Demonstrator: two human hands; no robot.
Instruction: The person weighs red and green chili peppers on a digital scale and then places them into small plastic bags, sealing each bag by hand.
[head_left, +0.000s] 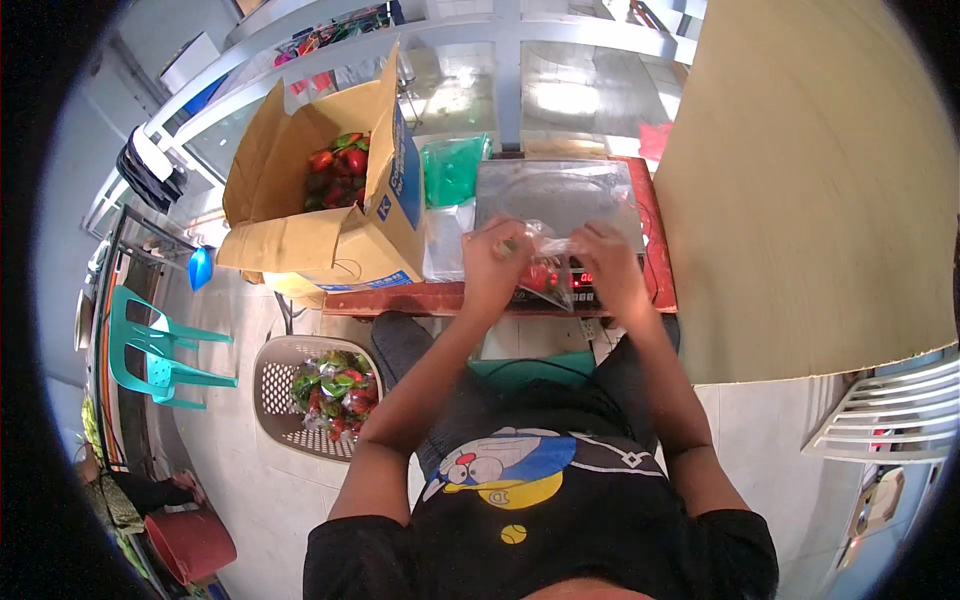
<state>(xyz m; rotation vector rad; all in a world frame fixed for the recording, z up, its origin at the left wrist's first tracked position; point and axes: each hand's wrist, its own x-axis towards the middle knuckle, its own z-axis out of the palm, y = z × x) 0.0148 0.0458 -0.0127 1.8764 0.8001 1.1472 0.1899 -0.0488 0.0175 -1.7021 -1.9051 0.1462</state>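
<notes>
My left hand (496, 247) and my right hand (606, 259) both grip the top of a clear plastic bag (556, 292), whose neck is stretched between them. Red and green peppers (538, 276) show through the bag. It hangs over the front of a digital scale, hiding part of the panel. The scale's metal plate (559, 187) lies just beyond my hands, and its red display (583, 279) is lit. To the left, an open cardboard box (375, 251) holds loose red and green peppers (341, 169). My fingertips are slightly blurred.
Green plastic bags (454, 169) and clear plastic (448, 244) lie between box and scale on a red padded surface (405, 300). A basket (274, 367) of bagged peppers stands by my left leg. A wooden panel (802, 195) rises at right. A person's foot (187, 484) shows lower left.
</notes>
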